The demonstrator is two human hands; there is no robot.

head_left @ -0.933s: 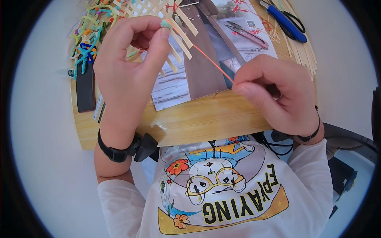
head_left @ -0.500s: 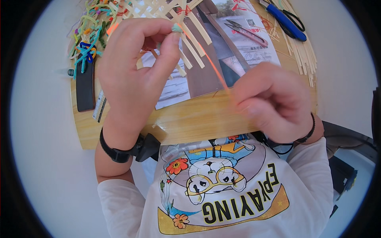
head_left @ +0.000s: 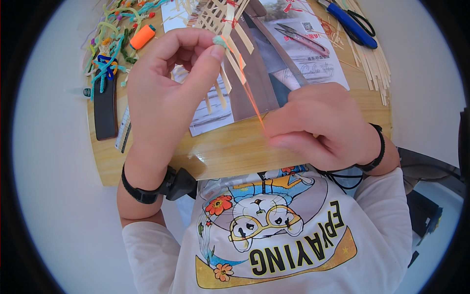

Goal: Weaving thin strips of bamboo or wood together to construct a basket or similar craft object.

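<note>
My left hand [head_left: 164,81] is closed, with thumb and forefinger pinching a small pale-green fuzzy piece [head_left: 220,41], perhaps pipe cleaner, at the edge of a woven piece of pale flat strips [head_left: 211,18]. Loose strip ends hang below the pinch, and red thread ties [head_left: 230,21] show on the weave. An orange thread [head_left: 251,100] runs from beside the green piece down to my right hand [head_left: 323,128]. Its thumb and curled forefinger grip the thread's lower part. The weave's far end is cut off by the top edge of the picture.
An orange thread spool [head_left: 142,36] and tangled coloured pipe cleaners [head_left: 108,41] lie at the left, above a dark case [head_left: 105,110] and a ruler [head_left: 124,130]. Thread snips [head_left: 303,40] rest on a printed sheet [head_left: 313,71]. Blue-handled pliers [head_left: 353,27] and loose strips [head_left: 374,73] are at the right.
My right hand has moved left and slightly down, and the orange thread hangs steeper. The woven piece has turned in my left hand. The orange spool shows more fully.
</note>
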